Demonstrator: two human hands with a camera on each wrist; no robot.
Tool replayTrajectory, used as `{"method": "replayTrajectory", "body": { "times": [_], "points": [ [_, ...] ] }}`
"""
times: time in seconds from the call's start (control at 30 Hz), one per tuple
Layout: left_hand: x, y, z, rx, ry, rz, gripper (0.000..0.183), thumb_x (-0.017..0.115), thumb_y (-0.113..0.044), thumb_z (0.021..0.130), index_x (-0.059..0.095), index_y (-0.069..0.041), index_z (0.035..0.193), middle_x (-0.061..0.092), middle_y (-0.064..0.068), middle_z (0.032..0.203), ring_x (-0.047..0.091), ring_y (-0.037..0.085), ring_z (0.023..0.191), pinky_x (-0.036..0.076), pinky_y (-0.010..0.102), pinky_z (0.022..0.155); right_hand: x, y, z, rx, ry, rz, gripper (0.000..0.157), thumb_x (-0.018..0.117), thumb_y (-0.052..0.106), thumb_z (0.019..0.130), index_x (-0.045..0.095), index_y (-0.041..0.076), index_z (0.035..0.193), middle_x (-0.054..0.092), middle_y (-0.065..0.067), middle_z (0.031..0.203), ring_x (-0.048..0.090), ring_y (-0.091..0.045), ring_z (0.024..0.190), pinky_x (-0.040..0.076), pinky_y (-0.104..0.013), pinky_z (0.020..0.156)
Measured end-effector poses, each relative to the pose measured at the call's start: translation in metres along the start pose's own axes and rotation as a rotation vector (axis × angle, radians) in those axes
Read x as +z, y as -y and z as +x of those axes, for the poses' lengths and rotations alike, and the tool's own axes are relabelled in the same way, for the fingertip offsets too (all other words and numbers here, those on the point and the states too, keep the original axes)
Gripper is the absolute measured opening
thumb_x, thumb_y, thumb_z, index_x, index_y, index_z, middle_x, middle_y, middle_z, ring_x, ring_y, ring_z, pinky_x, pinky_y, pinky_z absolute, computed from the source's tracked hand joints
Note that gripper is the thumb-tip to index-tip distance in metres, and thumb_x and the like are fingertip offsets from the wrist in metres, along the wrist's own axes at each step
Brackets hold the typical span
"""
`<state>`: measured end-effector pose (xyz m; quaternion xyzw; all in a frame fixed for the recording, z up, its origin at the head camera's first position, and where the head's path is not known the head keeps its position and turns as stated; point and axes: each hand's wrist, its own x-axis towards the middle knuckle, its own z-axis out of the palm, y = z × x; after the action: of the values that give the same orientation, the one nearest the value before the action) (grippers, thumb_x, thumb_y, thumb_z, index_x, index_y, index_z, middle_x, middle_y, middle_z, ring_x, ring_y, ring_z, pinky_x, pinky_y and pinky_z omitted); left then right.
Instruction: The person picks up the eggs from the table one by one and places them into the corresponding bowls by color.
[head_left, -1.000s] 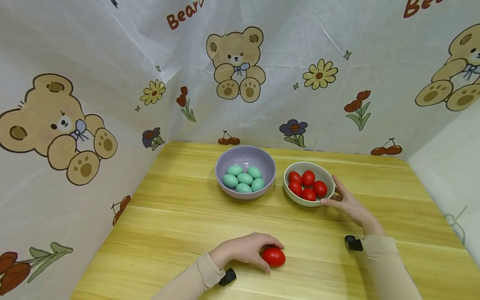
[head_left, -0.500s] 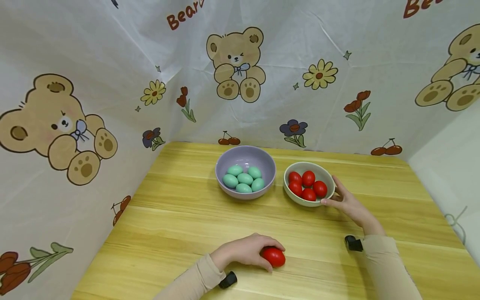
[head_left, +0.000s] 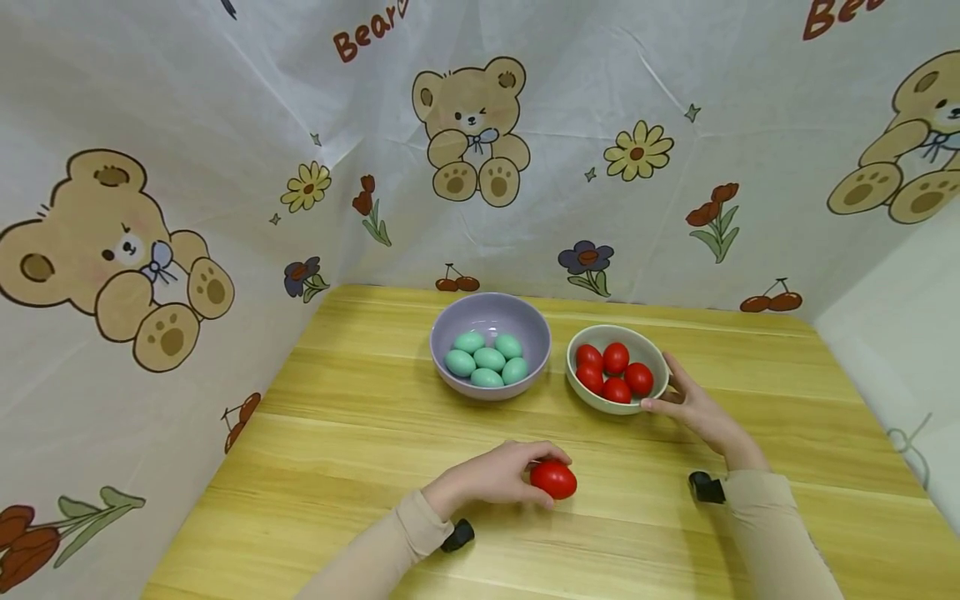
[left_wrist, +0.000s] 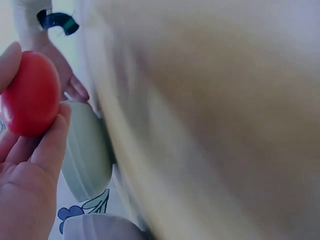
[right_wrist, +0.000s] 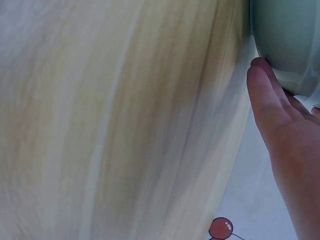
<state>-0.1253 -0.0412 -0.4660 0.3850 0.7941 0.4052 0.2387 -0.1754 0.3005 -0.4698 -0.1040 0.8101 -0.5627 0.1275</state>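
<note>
My left hand holds a glossy red egg above the table, thumb on the near side and fingers over the far side. Close up in the left wrist view, the egg sits between the thumb and fingertips. Farther back and to the right stands a small pale green bowl with several red eggs inside. Against its right side rest the thumb and fingers of my right hand. In the right wrist view, fairly straight fingers touch the bowl's outer wall.
Left of the green bowl stands a larger purple bowl holding several mint green eggs. Both bowls are near the back of the wooden table. A white cloth printed with bears and flowers hangs behind and at the left.
My left hand has lifted the red egg from the table and moved it slightly forward, toward the bowls. My right hand stays at the green bowl.
</note>
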Motion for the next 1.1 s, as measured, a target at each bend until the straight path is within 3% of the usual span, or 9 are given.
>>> {"method": "replayTrajectory", "body": {
  "times": [0.13, 0.27, 0.4, 0.53, 0.73, 0.97, 1.1],
  "points": [
    [-0.007, -0.001, 0.015, 0.009, -0.071, -0.17, 0.048, 0.075, -0.014, 0.08, 0.053, -0.016, 0.122, 0.056, -0.011, 0.112, 0.052, 0.002, 0.102, 0.041, 0.02, 0.092, 0.0, -0.001, 0.0, 0.003, -0.001, -0.003, 0.093, 0.063, 0.016, 0.089, -0.009, 0.014, 0.148, 0.004, -0.023, 0.15, 0.034, -0.046, 0.124, 0.041, -0.036, 0.091],
    [-0.013, -0.004, 0.032, 0.042, -0.15, -0.227, 0.046, 0.074, -0.009, 0.079, 0.053, -0.01, 0.12, 0.057, -0.007, 0.111, 0.053, 0.005, 0.103, 0.041, 0.022, 0.094, 0.0, -0.002, 0.0, 0.004, -0.001, 0.003, 0.093, 0.063, 0.016, 0.089, -0.009, 0.015, 0.149, 0.004, -0.023, 0.15, 0.034, -0.046, 0.124, 0.042, -0.035, 0.091],
    [-0.02, -0.008, 0.05, 0.048, -0.251, -0.224, 0.045, 0.075, -0.01, 0.078, 0.054, -0.009, 0.117, 0.058, -0.005, 0.109, 0.054, 0.005, 0.102, 0.043, 0.021, 0.091, -0.001, -0.003, -0.001, 0.005, -0.002, 0.011, 0.093, 0.062, 0.015, 0.089, -0.009, 0.016, 0.149, 0.004, -0.023, 0.15, 0.034, -0.045, 0.124, 0.042, -0.031, 0.089],
    [-0.025, -0.014, 0.067, 0.009, -0.342, -0.212, 0.044, 0.077, -0.015, 0.076, 0.055, -0.013, 0.114, 0.059, -0.006, 0.107, 0.055, 0.005, 0.1, 0.045, 0.019, 0.087, -0.001, -0.003, -0.002, 0.002, -0.003, 0.01, 0.092, 0.062, 0.015, 0.089, -0.008, 0.016, 0.149, 0.005, -0.022, 0.15, 0.035, -0.045, 0.123, 0.042, -0.032, 0.09],
    [-0.029, -0.022, 0.09, -0.05, -0.389, -0.163, 0.043, 0.077, -0.022, 0.077, 0.057, -0.017, 0.115, 0.058, -0.008, 0.107, 0.055, 0.006, 0.097, 0.046, 0.018, 0.082, 0.0, 0.0, -0.003, 0.005, 0.001, 0.017, 0.092, 0.062, 0.015, 0.09, -0.009, 0.015, 0.149, 0.004, -0.023, 0.15, 0.033, -0.046, 0.124, 0.042, -0.03, 0.089],
    [-0.031, -0.023, 0.118, -0.041, -0.443, -0.122, 0.044, 0.076, -0.019, 0.078, 0.059, -0.013, 0.118, 0.059, -0.005, 0.106, 0.054, 0.006, 0.092, 0.046, 0.017, 0.081, 0.001, 0.0, -0.001, 0.009, -0.003, 0.016, 0.092, 0.062, 0.017, 0.09, -0.01, 0.017, 0.149, 0.006, -0.024, 0.15, 0.031, -0.047, 0.126, 0.033, -0.055, 0.097],
    [-0.031, -0.022, 0.13, -0.077, -0.465, -0.078, 0.046, 0.075, -0.022, 0.078, 0.058, -0.013, 0.12, 0.059, -0.005, 0.109, 0.054, 0.007, 0.093, 0.045, 0.017, 0.082, 0.001, -0.001, 0.0, 0.01, -0.007, 0.02, 0.093, 0.062, 0.017, 0.09, -0.01, 0.017, 0.149, 0.006, -0.024, 0.15, 0.031, -0.047, 0.125, 0.032, -0.057, 0.096]
  ]
}}
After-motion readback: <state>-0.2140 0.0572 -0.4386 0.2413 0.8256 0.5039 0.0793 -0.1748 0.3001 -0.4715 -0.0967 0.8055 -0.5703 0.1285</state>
